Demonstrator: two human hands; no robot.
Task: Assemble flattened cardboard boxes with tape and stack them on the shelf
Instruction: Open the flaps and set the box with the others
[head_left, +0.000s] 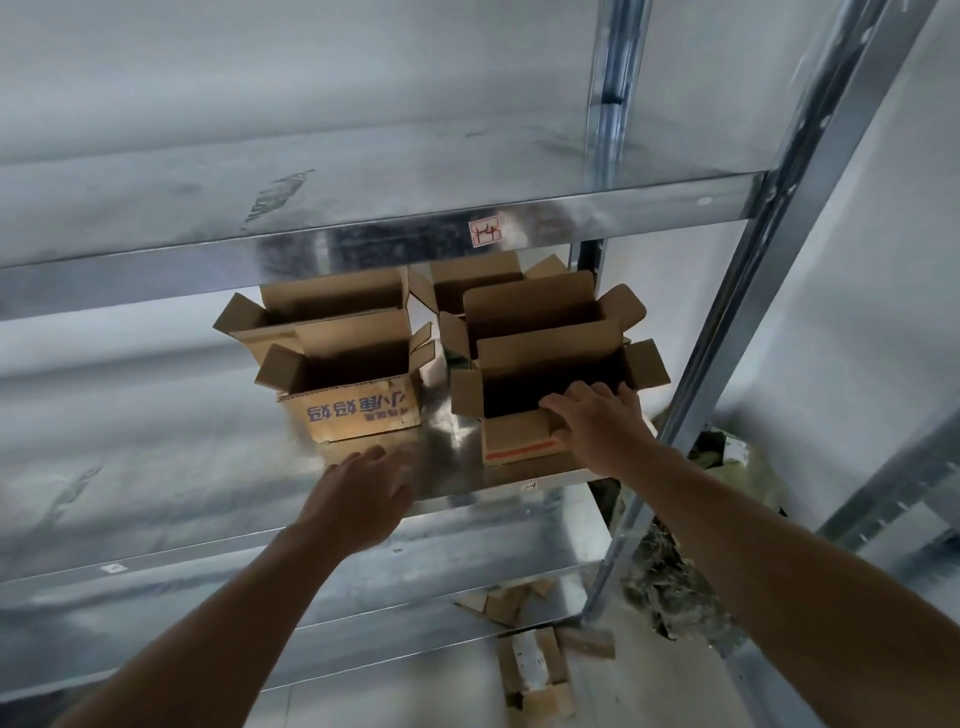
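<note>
Several open cardboard boxes stand on a galvanised metal shelf (208, 457). At the front right is a box with a red stripe (514, 441); my right hand (597, 421) lies over its front rim, fingers reaching onto the flap. To its left stands a box with blue printed characters (358, 410). My left hand (358, 493) hovers just in front of that box with fingers relaxed, holding nothing. Further boxes (535, 312) stand behind both, flaps up.
An upper shelf beam with a small "14" label (485, 231) hangs above the boxes. A slanted steel upright (727, 332) runs along the right. Flattened cardboard pieces (535, 665) lie on the floor below, beside dark debris (670, 582).
</note>
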